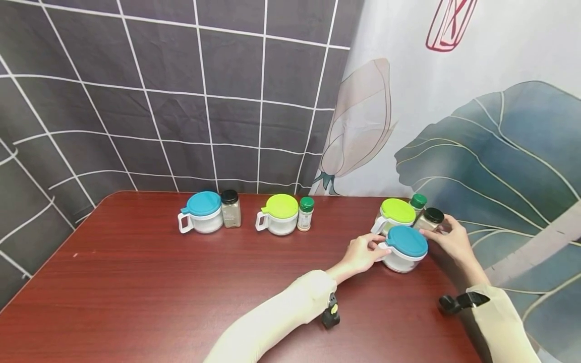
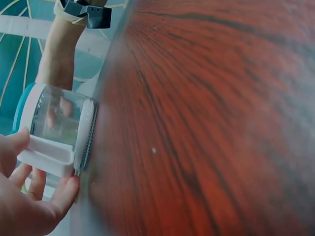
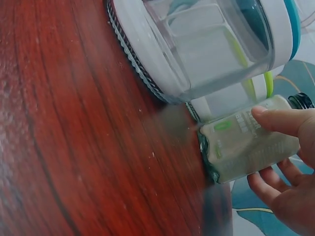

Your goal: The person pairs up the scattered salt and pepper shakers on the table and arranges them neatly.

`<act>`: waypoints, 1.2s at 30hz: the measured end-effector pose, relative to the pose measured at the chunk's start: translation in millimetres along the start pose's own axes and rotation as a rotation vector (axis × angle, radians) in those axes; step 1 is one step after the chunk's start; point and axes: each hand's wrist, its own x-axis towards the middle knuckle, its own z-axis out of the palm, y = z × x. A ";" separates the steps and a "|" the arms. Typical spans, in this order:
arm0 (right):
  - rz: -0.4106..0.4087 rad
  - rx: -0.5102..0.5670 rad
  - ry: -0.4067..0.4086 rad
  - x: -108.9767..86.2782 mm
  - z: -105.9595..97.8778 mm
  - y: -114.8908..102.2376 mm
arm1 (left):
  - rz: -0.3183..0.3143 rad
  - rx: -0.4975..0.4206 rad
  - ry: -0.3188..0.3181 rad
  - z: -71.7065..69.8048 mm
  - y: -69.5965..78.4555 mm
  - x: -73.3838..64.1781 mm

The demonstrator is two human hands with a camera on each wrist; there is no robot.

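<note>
1. The blue-lidded jar stands at the right end of the table: a clear, rounded body with a white collar, white base, smooth blue lid and looped white handle.
2. The left hand grips that handle, its thumb on one side and curled fingers on the other, the gap between them only about as wide as the handle. The jar's body lies just beyond these fingertips, toward the right hand.
3. The black-capped bottle, squarish, see-through and printed with pale lettering, is just beside the jar. Its contents look pale and greyish.
4. The right hand pinches this bottle, thumb on one face and bent fingers at the opposite side, parted by the bottle's width.
5. Behind the jar are a green-lidded jar and a green-capped bottle.
6. Farther left along the back edge stand a matching blue-lidded pot beside a black-topped shaker, then a lime-lidded pot beside a green-topped shaker.
7. The table is glossy, reddish-brown and streaked with dark grain; a dark cloth with white grid lines hangs behind.
</note>
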 end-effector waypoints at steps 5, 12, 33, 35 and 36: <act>-0.020 -0.001 0.018 -2.2 0.6 -0.8 | -0.017 0.000 0.018 -2.9 0.0 -0.6; -0.011 -0.003 0.024 -0.6 1.0 -0.8 | 0.033 0.012 0.053 -6.6 -0.7 -0.8; 0.007 -0.018 0.131 -10.0 6.8 -5.0 | 0.005 0.033 0.149 -5.1 -1.5 -6.2; 0.009 -0.018 0.146 -11.4 8.1 -5.2 | -0.006 0.026 0.166 -4.6 -1.5 -7.6; 0.009 -0.020 0.153 -12.0 8.7 -5.3 | -0.008 0.021 0.173 -4.4 -1.4 -8.2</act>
